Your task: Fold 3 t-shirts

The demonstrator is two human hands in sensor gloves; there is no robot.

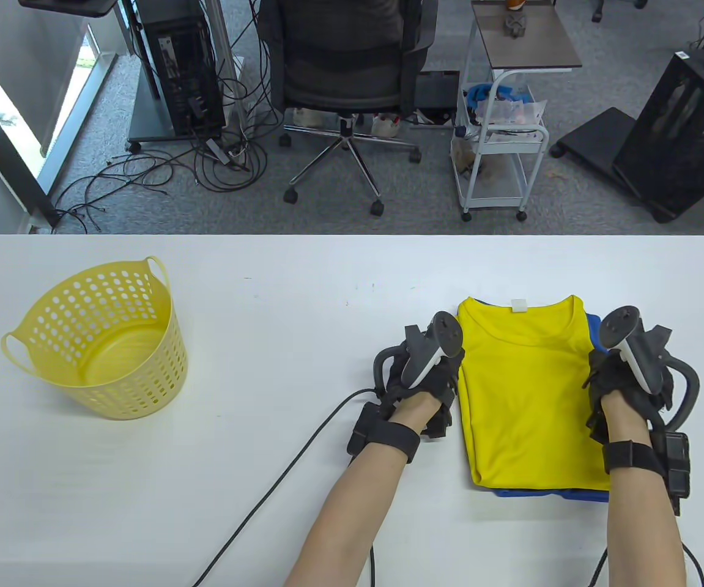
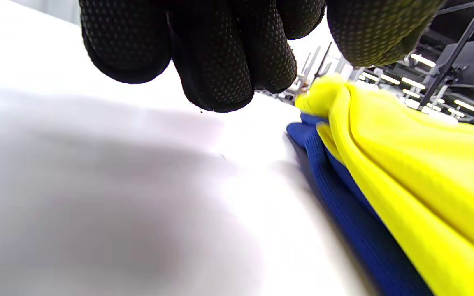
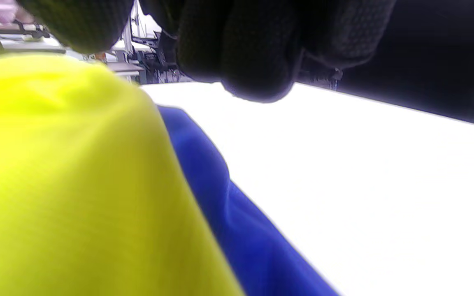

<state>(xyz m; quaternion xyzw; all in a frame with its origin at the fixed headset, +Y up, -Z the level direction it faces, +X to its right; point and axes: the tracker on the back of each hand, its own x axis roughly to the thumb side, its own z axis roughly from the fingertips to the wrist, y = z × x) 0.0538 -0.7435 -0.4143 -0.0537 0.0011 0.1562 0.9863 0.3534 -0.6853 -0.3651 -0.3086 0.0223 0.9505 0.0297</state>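
Note:
A folded yellow t-shirt (image 1: pixel 526 391) lies collar away from me on top of a folded blue t-shirt (image 1: pixel 535 494), at the right of the white table (image 1: pixel 303 293). Only the blue edges show under it. My left hand (image 1: pixel 428 373) sits at the stack's left edge. In the left wrist view its fingers (image 2: pixel 228 61) hang curled just above the table beside the blue t-shirt (image 2: pixel 344 197) and yellow t-shirt (image 2: pixel 426 164), holding nothing. My right hand (image 1: pixel 624 373) sits at the right edge, its fingers (image 3: pixel 253 53) curled over bare table beside the blue t-shirt (image 3: pixel 241 230) and yellow t-shirt (image 3: pixel 56 185).
A yellow perforated basket (image 1: pixel 144 373) with two handles stands at the table's left. A black cable (image 1: pixel 278 477) runs from my left wrist to the near edge. Beyond the far edge are an office chair (image 1: pixel 342 73) and a white cart (image 1: pixel 501 140).

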